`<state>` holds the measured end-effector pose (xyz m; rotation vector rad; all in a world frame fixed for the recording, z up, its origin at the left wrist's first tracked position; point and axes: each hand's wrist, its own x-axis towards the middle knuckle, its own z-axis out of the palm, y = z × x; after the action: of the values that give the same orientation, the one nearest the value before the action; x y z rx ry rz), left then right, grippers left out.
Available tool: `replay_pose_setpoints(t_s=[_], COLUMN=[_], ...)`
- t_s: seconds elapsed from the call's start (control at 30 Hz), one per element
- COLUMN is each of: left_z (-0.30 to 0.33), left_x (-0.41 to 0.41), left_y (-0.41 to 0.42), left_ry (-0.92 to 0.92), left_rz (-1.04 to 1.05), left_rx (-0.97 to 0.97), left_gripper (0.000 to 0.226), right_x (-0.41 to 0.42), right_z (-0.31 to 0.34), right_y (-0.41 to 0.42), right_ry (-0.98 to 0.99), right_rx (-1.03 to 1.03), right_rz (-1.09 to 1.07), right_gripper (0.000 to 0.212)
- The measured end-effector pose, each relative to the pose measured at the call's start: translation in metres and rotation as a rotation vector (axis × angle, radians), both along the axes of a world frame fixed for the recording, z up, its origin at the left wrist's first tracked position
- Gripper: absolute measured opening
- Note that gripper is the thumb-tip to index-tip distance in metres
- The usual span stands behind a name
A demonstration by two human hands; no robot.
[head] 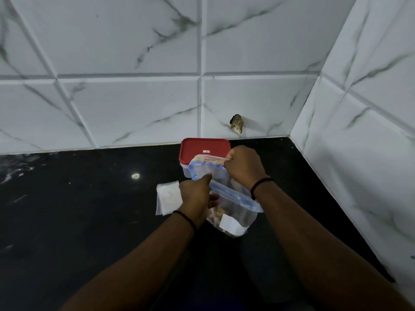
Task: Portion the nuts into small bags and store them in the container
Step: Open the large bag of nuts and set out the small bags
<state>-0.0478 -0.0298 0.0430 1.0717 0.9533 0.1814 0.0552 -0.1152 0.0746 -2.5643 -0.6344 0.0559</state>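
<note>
Head cam looking down at a black counter in a tiled corner. Both hands are on a big zip bag of nuts, dead center. Right hand is clenched on the top edge of the bag at about 1 o'clock, left hand pinches the blue zip strip at about 9 o'clock of the bag, so the mouth is pulled apart. Small bags lie flat just left of the left hand. Container with a red lid sits closed right behind the bag, at 12 o'clock, near the wall.
</note>
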Motion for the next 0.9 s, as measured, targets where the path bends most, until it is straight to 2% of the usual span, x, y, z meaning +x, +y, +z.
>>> replay_pose_setpoints(t_s=[0.17, 0.3, 0.4, 0.53, 0.6, 0.7, 0.8, 0.9], left_z=[0.002, 0.003, 0.005, 0.009, 0.013, 0.017, 0.016, 0.013], left_x=[0.011, 0.013, 0.017, 0.015, 0.014, 0.018, 0.021, 0.025], left_y=[-0.019, -0.029, -0.021, -0.012, -0.011, -0.01, -0.014, -0.022], left_ry=[0.048, 0.09, 0.105, 0.189, 0.188, 0.149, 0.096, 0.056], left_rz=[-0.084, -0.176, -0.122, -0.155, -0.193, -0.222, -0.247, -0.255], left_rx=[-0.033, -0.074, -0.082, -0.08, -0.084, -0.097, -0.107, -0.155], left_gripper=[0.053, 0.03, 0.032, 0.033, 0.026, 0.019, 0.034, 0.043], right_x=[0.006, 0.006, 0.005, 0.006, 0.004, 0.002, -0.007, -0.013], right_z=[0.004, 0.008, 0.014, 0.017, 0.015, 0.015, 0.024, 0.027], right_y=[-0.016, -0.028, -0.034, -0.046, -0.047, -0.041, -0.027, -0.01], right_ry=[0.168, 0.422, 0.62, 0.777, 0.835, 0.717, 0.476, 0.336], right_rx=[0.104, 0.093, 0.149, 0.336, 0.356, 0.158, -0.066, -0.212], right_rz=[-0.234, -0.232, -0.247, -0.312, -0.331, -0.28, -0.207, -0.172], right_gripper=[0.019, 0.019, 0.025, 0.028, 0.031, 0.038, 0.037, 0.038])
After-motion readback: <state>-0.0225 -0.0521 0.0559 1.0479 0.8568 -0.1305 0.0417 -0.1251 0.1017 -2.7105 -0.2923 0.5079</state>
